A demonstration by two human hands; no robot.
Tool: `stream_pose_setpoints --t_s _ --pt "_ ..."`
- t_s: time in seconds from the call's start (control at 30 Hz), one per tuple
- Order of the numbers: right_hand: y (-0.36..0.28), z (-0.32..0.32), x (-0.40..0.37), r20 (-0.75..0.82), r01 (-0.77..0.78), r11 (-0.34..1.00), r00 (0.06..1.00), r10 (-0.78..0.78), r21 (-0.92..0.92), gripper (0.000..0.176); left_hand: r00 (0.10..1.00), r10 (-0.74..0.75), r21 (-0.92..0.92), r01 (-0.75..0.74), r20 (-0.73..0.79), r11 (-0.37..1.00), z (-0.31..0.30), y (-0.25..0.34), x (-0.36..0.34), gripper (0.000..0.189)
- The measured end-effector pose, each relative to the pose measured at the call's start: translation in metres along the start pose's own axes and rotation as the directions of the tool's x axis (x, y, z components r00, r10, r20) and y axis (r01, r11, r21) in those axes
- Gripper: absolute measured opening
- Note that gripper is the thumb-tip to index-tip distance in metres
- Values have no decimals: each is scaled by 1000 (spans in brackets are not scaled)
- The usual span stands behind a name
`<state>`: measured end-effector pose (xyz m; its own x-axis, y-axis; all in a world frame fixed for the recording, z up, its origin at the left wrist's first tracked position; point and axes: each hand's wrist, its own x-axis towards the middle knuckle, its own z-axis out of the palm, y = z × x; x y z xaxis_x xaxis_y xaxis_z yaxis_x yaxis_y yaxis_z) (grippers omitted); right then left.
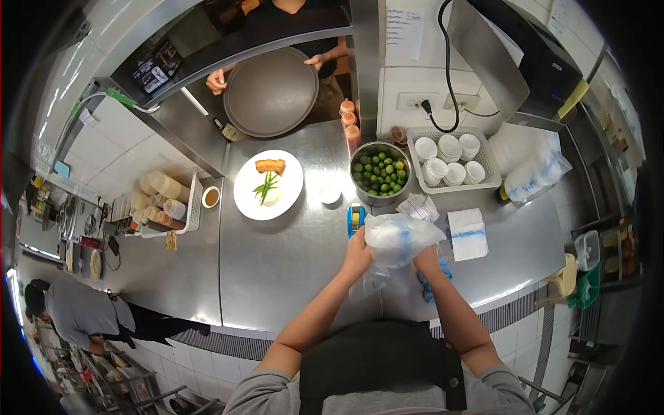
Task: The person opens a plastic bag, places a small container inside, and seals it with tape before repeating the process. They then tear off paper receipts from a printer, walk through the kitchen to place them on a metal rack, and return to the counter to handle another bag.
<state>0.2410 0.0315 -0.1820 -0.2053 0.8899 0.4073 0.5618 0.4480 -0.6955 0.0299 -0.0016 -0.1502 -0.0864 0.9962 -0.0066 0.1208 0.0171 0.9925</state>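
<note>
**Passage at left, crowding ahead**

Between the plate [243, 187] and the near edge, room for a hand is left on the steel counter [273, 273]. Beyond the plastic bag [398, 238], reach is obstructed by the tape dispenser [356, 218], the metal pot [379, 201] and the white basket [462, 189].

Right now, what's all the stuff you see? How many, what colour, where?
held bag: 1, white and blue, centre
tape dispenser: 1, blue, by bag
plate: 1, white, left centre
limes: many, mostly green, in steel pot
cup stacks: 6, white, in basket
back bottles: 3, orange, beyond pot
side bottles: several, pale and brown, left
round tray: 1, brownish, back
machine: 1, black, upper right
co-workers: 2, black and grey clothes, back and left
other things: too many to count
left hand: 1, bare, on bag
right hand: 1, bare, on bag
</note>
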Motion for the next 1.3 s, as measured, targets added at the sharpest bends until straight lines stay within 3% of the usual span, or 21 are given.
stream_pose_setpoints --t_s 0.2,0.3,0.4,0.57,0.67,0.8,0.87,0.97,1.07,1.13,1.2,1.27,1.3 --pt "-23 -11 8 -32 -58 986 997 64 158 27 997 73 67 -72 -15 995 1 -3 5 34" --pt "-28 -12 8 -28 -89 985 995 94 151 26 997 73 129 -76 31 989 -1 -21 8 36" --pt "-23 -14 9 138 -178 968 978 155 175 36 995 70 192 -82 73 978 -3 -12 14 37" --pt "-23 -13 17 158 -156 972 979 128 177 36 990 133 307 -138 34 942 1 -33 21 37" --pt "-18 -7 16 59 -104 982 994 96 160 29 999 37 106 -34 -31 994 3 -20 14 36" --pt "-19 -4 16 -72 -22 987 997 33 157 24 994 -47 -12 47 -97 999 6 -8 3 32" --pt "-25 -7 12 -46 -133 959 988 149 249 25 989 -119 -89 110 -92 990 8 4 -3 29" --pt "-20 1 -3 -62 -244 895 956 287 372 28 956 50 -27 -60 -290 998 14 -13 -8 25" --pt "-24 -4 -13 -139 -202 888 950 281 414 35 840 474 422 -341 -265 840 3 -9 -16 33" --pt "-42 -22 -11 -118 -154 870 965 234 469 41 914 307 28 -311 -267 950 -1 6 -23 34" --pt "-64 -40 -10 -20 -142 807 982 187 574 48 912 342 -107 -372 -226 922 -1 28 -30 41" --pt "-57 -19 -21 -40 -76 867 993 109 493 56 813 557 15 -563 -169 826 5 48 -26 52" --pt "-56 -11 -27 -47 -45 893 996 74 448 60 862 485 -47 -496 -149 867 9 39 -26 56"
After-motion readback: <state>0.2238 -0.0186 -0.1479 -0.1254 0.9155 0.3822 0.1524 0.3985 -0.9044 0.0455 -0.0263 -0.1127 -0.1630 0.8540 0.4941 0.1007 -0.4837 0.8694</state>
